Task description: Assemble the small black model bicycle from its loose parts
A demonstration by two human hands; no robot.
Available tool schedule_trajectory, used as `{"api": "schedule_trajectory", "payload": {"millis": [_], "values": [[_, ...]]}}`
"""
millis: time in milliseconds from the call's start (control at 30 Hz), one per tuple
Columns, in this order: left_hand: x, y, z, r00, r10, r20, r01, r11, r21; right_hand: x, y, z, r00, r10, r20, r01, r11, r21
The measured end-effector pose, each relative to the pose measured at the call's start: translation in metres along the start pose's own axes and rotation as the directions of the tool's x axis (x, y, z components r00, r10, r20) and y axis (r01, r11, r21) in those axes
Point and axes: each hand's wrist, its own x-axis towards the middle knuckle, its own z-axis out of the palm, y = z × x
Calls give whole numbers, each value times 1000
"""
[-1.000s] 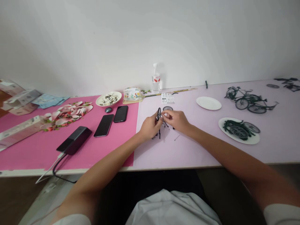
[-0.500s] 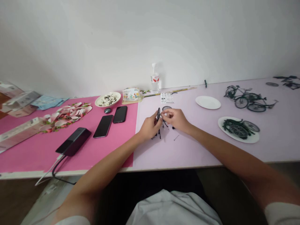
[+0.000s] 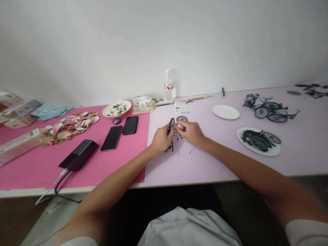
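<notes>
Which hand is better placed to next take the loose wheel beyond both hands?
Probably the right hand: it is nearer the loose wheel, while the left hand grips the upright wheel. The right fingers are beside that wheel; anything pinched is too small to tell.

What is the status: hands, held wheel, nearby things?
Left hand holds small wheel roughly upright. Right hand near its hub, grip unclear. Second wheel just beyond.

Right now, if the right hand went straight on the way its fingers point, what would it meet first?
Most likely the small black wheel that the left hand holds upright, just ahead of the right hand; depth is unclear, so they may be touching.
</notes>
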Motion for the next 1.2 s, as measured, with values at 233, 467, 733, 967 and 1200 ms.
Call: {"api": "schedule_trajectory", "payload": {"millis": [233, 467, 733, 967, 1200], "values": [[0, 3, -2, 999, -22, -27, 22, 1000, 3, -1, -9, 1, 993, 115, -11, -113, 986, 121], [0, 3, -2, 999, -9, -54, 10, 1000, 13, 1, -21, 0, 969, 244, 21, -240, 927, 287], [-2, 5, -4, 993, 60, -97, -45, 987, 157, 7, -34, -8, 807, 538, 245, -586, 675, 448], [-5, 3, -4, 989, 112, -101, -81, 959, 270, 11, -32, -11, 713, 602, 359, -687, 497, 531], [-3, 5, -5, 991, 87, -101, -68, 982, 179, 2, -23, -7, 980, 199, -7, -193, 962, 193]]}}
